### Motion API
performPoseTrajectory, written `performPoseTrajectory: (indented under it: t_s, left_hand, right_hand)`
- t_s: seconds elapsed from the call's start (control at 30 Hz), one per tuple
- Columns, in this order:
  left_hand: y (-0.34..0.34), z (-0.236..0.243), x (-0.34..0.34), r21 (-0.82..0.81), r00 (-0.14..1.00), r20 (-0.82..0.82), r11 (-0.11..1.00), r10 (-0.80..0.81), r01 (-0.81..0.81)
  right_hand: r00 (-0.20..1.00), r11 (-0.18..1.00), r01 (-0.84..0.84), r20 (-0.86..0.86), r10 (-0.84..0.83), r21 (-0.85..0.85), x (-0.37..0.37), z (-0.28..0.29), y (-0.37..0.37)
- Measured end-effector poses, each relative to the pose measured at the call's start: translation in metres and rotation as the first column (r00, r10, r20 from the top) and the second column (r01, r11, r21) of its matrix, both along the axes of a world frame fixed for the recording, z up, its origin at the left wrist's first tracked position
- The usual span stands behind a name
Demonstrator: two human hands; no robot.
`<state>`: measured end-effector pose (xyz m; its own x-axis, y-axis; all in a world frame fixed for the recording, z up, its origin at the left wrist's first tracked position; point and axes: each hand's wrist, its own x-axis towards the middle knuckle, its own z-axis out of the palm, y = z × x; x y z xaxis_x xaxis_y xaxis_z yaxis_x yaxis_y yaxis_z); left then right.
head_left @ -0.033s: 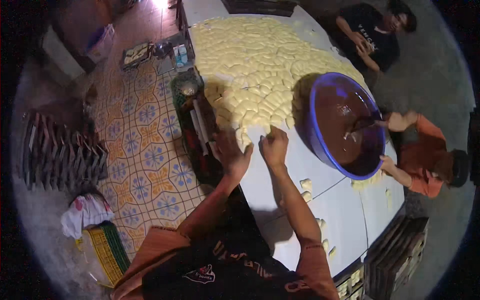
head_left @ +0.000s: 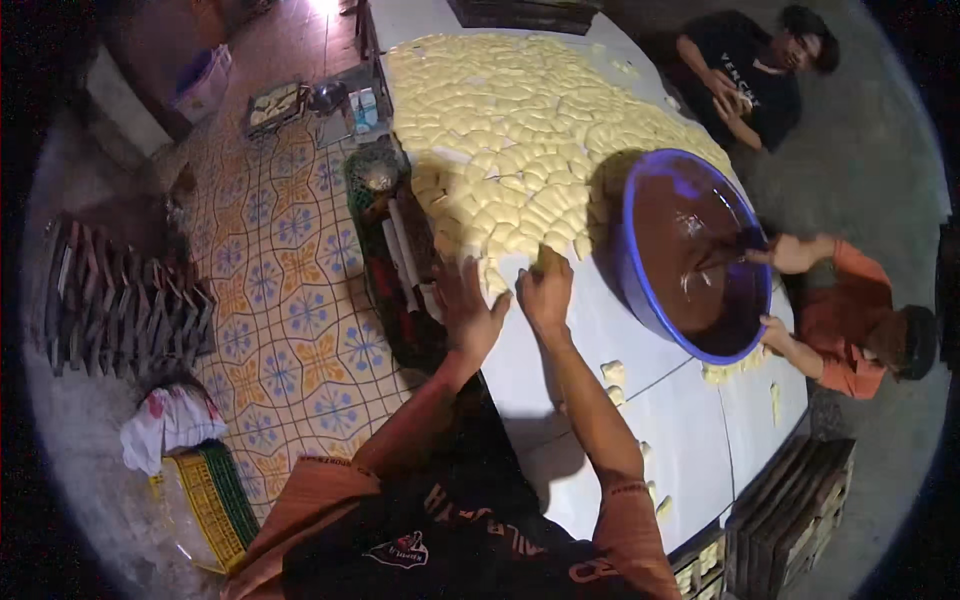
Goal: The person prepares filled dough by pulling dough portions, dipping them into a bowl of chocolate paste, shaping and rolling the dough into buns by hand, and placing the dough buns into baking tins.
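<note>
Many pale yellow dough pieces cover the far part of the white tabletop, packed side by side. At their near edge my left hand has its fingers stretched out and apart. Beside its thumb lies a single dough piece. My right hand is close by on the right, its fingers curled in against the front row of dough. A piece seems pinched at its fingertips, mostly hidden by the hand.
A blue tub of brown liquid stands on the right; a co-worker's hand stirs it with a dark tool. Loose dough pieces lie nearer me. Dark stacked trays stand lower right. A narrow bin with rods borders the table's left side.
My left hand's fingers have straightened and spread slightly. My right hand has barely shifted. The co-worker's stirring hand and tool have moved a little inside the tub's right side.
</note>
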<state>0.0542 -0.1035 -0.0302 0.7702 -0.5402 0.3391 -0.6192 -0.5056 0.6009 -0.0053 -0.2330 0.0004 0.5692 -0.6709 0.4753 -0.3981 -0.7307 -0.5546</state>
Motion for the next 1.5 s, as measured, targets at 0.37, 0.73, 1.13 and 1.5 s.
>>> performPoseTrajectory:
  t_s: [0.37,0.73,1.13,1.5]
  left_hand:
    - [0.011,-0.008,0.015,-0.113,0.997,0.052,0.991,-0.060,0.066]
    - [0.018,-0.016,0.020,-0.372,0.998,0.013,0.926,-0.058,0.059]
    - [0.027,-0.012,0.023,-0.235,0.999,0.030,0.971,-0.030,0.036]
    - [0.014,-0.005,0.011,-0.125,0.993,0.058,0.986,-0.100,0.107]
  right_hand:
    - [0.824,0.151,-0.564,0.540,0.173,0.812,-0.218,0.046,0.076]
    - [0.973,0.928,-0.167,-0.097,0.210,0.332,-0.096,0.045,0.084]
    - [0.905,0.369,-0.354,0.414,-0.098,0.859,-0.170,0.051,0.107]
    - [0.985,0.708,0.147,-0.039,-0.167,0.691,-0.156,0.061,0.080]
